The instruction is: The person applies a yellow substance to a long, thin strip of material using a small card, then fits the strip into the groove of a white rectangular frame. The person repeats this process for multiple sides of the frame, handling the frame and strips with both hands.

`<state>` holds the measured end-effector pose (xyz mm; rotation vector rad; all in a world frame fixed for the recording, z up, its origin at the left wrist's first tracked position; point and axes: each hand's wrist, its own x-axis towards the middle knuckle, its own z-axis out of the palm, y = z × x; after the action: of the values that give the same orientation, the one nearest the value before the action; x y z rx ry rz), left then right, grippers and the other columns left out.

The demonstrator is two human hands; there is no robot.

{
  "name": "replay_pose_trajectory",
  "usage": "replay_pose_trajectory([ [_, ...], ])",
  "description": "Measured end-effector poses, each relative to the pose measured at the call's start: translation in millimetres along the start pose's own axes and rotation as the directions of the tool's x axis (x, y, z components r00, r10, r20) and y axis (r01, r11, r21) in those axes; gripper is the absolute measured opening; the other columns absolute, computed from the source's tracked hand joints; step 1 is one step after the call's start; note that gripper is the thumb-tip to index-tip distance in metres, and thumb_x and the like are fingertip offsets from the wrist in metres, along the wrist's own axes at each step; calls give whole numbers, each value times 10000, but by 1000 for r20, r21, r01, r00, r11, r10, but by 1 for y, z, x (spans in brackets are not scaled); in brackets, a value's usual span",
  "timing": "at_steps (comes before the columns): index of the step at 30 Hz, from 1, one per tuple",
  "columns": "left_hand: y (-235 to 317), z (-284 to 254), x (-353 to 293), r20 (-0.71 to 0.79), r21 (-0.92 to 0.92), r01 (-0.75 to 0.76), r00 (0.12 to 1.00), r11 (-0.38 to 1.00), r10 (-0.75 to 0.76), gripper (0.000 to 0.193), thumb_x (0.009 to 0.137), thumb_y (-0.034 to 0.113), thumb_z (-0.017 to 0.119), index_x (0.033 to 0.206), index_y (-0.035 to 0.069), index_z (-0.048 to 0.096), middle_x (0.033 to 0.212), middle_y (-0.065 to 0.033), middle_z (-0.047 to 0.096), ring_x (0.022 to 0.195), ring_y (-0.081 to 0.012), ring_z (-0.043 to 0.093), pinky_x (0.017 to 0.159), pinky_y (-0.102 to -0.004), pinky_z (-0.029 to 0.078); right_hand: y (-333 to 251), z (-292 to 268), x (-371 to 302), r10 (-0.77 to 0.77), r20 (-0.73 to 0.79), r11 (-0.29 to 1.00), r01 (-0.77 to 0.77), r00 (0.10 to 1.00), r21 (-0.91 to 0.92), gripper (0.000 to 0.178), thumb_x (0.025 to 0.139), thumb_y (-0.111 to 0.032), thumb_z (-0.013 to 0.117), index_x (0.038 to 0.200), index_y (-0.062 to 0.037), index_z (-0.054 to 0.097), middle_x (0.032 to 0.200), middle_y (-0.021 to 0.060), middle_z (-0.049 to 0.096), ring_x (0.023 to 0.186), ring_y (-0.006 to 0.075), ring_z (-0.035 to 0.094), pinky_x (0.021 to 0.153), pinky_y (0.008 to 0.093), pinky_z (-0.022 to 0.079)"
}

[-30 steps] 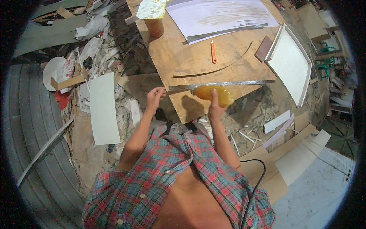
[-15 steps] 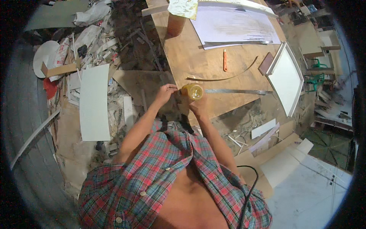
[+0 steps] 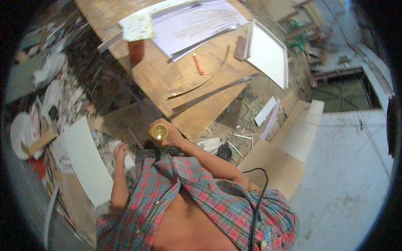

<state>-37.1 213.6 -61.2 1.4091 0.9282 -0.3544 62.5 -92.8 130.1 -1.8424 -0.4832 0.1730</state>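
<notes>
My right hand [image 3: 171, 136] is closed around a yellow, see-through bottle-like container [image 3: 159, 131], its round end facing up, just off the table's near corner. My left hand [image 3: 120, 151] hangs apart, over the scrap beside a long white panel; its fingers are smeared and I see nothing clearly in it. On the wooden table [image 3: 155, 79] lie an orange cutter knife [image 3: 198, 65], a curved thin strip [image 3: 204, 83] and a dark flat strip [image 3: 214, 93] that reaches the near edge.
A reddish-brown container [image 3: 135, 51] stands under a stained white sheet [image 3: 140, 27] at the table's far left. A white framed panel [image 3: 268, 54] juts past the right edge. Scrap litters the floor around a white panel [image 3: 86, 161]. A black cable [image 3: 262, 196] hangs along my right side.
My view has turned, and the table sits higher and tilted. My right hand has drawn the yellow container back from the tabletop toward my body. My left hand has dropped away to the left.
</notes>
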Motion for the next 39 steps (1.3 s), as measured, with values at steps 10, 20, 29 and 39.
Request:
replay_pose_trajectory([
  [10, 82, 84, -104, 549, -17, -311, 792, 950, 268, 461, 929, 266, 608, 1313, 27, 520, 1242, -114, 594, 1002, -163, 613, 791, -272, 495, 23, -41, 41, 611, -444, 537, 69, 656, 841, 387, 889, -250, 675, 1183, -44, 529, 1028, 76, 627, 865, 199, 639, 785, 330, 536],
  [20, 170, 263, -191, 511, -668, 102, 783, 738, 354, 670, 917, 602, 488, 1357, 99, 448, 1292, -71, 546, 1169, -266, 538, 982, -432, 455, -18, -106, 2, 14, -355, 933, 115, 935, 340, 506, 895, -368, 651, 1247, -21, 541, 1234, 138, 583, 1083, 236, 577, 944, 370, 459],
  [29, 227, 285, -139, -42, -284, -594, 792, 753, 609, 485, 796, 191, 780, 1205, 63, 554, 1125, -52, 609, 1031, -194, 579, 927, -347, 458, 63, -188, -53, 318, 58, 915, -322, 946, 241, 516, 865, -257, 704, 1312, -55, 542, 1237, 170, 603, 1102, 247, 603, 936, 372, 495],
  [39, 273, 289, -17, -84, 217, -815, 532, 537, 843, 571, 731, 312, 822, 1143, 0, 580, 1138, -129, 617, 1032, -235, 597, 860, -382, 486, 100, -314, -161, 410, -665, 851, -524, 625, 32, 395, 880, -183, 682, 1212, 11, 595, 1080, 135, 674, 969, 234, 661, 820, 346, 528],
])
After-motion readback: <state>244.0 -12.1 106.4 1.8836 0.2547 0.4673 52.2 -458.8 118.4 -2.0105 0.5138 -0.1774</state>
